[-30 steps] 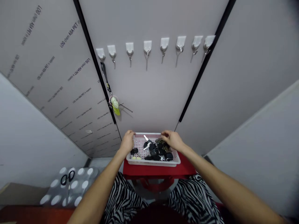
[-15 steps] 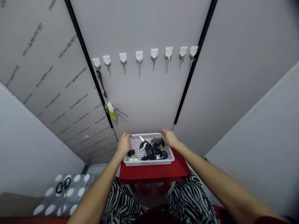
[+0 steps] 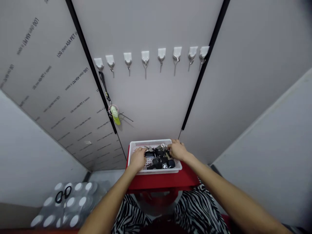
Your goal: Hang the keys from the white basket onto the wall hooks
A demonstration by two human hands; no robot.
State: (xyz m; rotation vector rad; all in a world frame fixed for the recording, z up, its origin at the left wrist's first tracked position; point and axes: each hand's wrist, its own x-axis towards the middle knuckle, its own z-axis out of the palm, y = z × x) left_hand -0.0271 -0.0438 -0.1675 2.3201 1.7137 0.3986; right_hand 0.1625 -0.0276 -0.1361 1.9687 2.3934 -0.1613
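Observation:
A white plastic basket (image 3: 151, 142) holds a heap of keys (image 3: 159, 161) with black heads, black fobs and metal rings. My left hand (image 3: 138, 159) reaches in over the left side, its fingers curled against a black fob (image 3: 149, 154) and some silver keys at the heap's left edge. From the right, my right hand (image 3: 177, 150) comes over the rim, its fingertips bent down among the keys; what they touch is hidden. The basket rests on a red stool top (image 3: 158, 183) between my knees.
White adhesive hooks (image 3: 145, 57) run in a row across the grey panel ahead. From the leftmost hangs a black strap (image 3: 102, 81) with a green-yellow charm (image 3: 115, 115). At lower left, black-handled scissors (image 3: 62, 195) lie on plastic-wrapped bottles (image 3: 70, 202).
Both hands have left the basket's far corners and moved inside it to the keys. Keys at the left now lie closer to the main heap. The view has shifted slightly.

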